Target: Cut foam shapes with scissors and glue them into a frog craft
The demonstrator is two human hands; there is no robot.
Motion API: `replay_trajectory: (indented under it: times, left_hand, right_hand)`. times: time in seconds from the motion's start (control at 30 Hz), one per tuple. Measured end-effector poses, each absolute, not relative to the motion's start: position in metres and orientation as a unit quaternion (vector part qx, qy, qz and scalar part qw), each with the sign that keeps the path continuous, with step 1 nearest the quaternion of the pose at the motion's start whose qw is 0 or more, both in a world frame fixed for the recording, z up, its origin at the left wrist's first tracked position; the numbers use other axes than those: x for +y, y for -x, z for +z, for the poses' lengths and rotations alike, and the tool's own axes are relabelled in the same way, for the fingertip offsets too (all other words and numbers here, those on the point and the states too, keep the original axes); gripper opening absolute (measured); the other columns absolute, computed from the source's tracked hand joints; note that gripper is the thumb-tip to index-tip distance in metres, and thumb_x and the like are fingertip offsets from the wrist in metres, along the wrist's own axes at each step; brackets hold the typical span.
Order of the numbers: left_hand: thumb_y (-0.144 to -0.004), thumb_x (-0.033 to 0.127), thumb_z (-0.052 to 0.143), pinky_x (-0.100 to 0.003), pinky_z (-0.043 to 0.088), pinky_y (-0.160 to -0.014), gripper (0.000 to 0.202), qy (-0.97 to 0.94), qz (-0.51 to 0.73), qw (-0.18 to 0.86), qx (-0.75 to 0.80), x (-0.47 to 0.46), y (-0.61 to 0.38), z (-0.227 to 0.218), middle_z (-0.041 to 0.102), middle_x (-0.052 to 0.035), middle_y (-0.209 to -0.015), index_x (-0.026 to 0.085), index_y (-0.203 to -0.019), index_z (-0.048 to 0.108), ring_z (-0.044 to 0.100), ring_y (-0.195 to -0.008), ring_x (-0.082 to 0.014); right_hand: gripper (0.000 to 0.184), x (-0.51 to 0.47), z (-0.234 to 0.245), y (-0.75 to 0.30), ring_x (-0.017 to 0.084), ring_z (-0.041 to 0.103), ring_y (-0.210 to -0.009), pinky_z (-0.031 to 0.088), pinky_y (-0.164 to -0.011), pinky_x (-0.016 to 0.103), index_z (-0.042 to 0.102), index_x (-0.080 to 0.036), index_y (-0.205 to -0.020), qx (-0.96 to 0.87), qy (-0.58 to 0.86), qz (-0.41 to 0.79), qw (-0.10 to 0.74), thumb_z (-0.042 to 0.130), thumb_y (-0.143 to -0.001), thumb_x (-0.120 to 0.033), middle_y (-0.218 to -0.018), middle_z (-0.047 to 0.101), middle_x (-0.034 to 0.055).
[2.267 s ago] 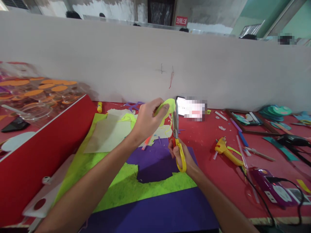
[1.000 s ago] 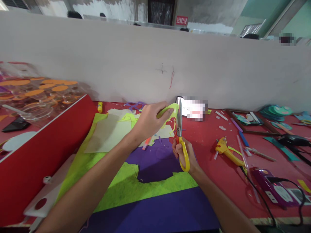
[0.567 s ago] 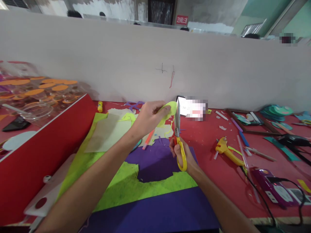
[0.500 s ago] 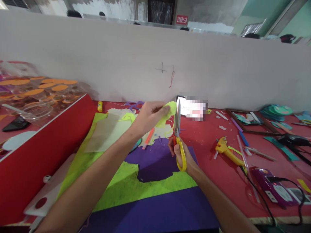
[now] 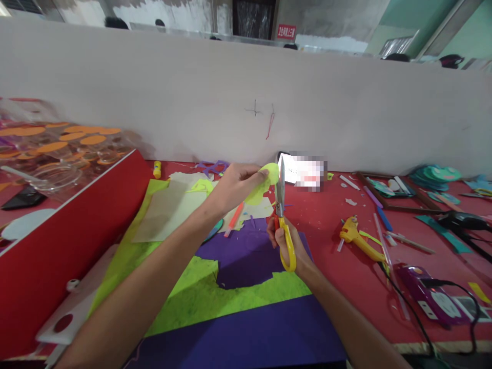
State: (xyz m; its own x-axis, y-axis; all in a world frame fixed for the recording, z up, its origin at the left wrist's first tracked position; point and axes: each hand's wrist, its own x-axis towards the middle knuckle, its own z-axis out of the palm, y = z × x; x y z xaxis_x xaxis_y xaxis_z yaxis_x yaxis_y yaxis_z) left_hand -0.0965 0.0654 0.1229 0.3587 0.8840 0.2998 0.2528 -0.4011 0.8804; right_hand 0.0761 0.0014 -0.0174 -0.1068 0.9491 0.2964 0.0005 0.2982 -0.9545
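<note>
Between thumb and fingers, my left hand (image 5: 243,185) pinches a rounded yellow-green piece of felt or paper (image 5: 258,192). My right hand (image 5: 288,241) grips the scissors (image 5: 281,192) by their yellow and red handles, blades pointing up. The blades stand at the right edge of the yellow-green piece and look nearly closed; whether they touch it I cannot tell. Below my hands lies a purple sheet (image 5: 246,256) over a larger yellow-green sheet (image 5: 188,297) with a ragged cut edge. A beige sheet (image 5: 154,215) rests to the left, and an orange marker-like stick (image 5: 234,219) lies under my left hand.
On the right of the red table lie a yellow glue gun (image 5: 361,238), a purple device with a cable (image 5: 432,294) and a brown frame (image 5: 400,197). A lit phone (image 5: 295,169) leans at the white partition. A red divider (image 5: 69,251) stands left, beside orange-topped clear cups (image 5: 92,139).
The yellow-green piece has turned slightly in my left hand, and a thin strip hanging below it no longer shows. The scissors have barely moved. The view has shifted a little.
</note>
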Motion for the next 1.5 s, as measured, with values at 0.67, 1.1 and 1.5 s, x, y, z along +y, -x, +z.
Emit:
replay_trajectory:
  times: [0.67,1.1,1.5]
  left_hand:
    - [-0.094,0.031,0.05,-0.029,0.022,-0.057,0.038,-0.794,0.39,0.228,0.407,0.063,0.096,0.129,0.029,0.0035,-0.063,0.019,-0.062,0.033,0.026,-0.061,-0.0105]
    - [-0.094,0.032,0.05,-0.028,0.022,-0.057,0.037,-0.812,0.369,0.198,0.407,0.062,0.096,0.128,0.029,0.0036,-0.063,0.019,-0.063,0.035,0.025,-0.06,-0.0105]
    - [-0.094,0.031,0.051,-0.028,0.021,-0.057,0.038,-0.813,0.366,0.197,0.408,0.063,0.096,0.129,0.027,0.004,-0.062,0.019,-0.062,0.035,0.024,-0.06,-0.0106]
  right_hand:
    - [0.065,0.0,-0.006,-0.077,0.011,0.033,-0.048,0.028,-0.046,0.029,0.052,-0.023,-0.079,-0.586,0.439,0.421,0.536,0.05,-0.08,-0.088,-0.055,0.038,-0.0063]
    - [0.062,0.003,-0.018,-0.083,0.011,0.034,-0.05,0.029,-0.046,0.027,0.055,-0.021,-0.088,-0.589,0.434,0.42,0.536,0.049,-0.086,-0.083,-0.059,0.04,-0.0057]
    - [0.057,0.002,-0.019,-0.083,0.01,0.031,-0.047,0.025,-0.044,0.026,0.05,-0.022,-0.081,-0.594,0.439,0.414,0.532,0.053,-0.088,-0.078,-0.056,0.037,-0.007]
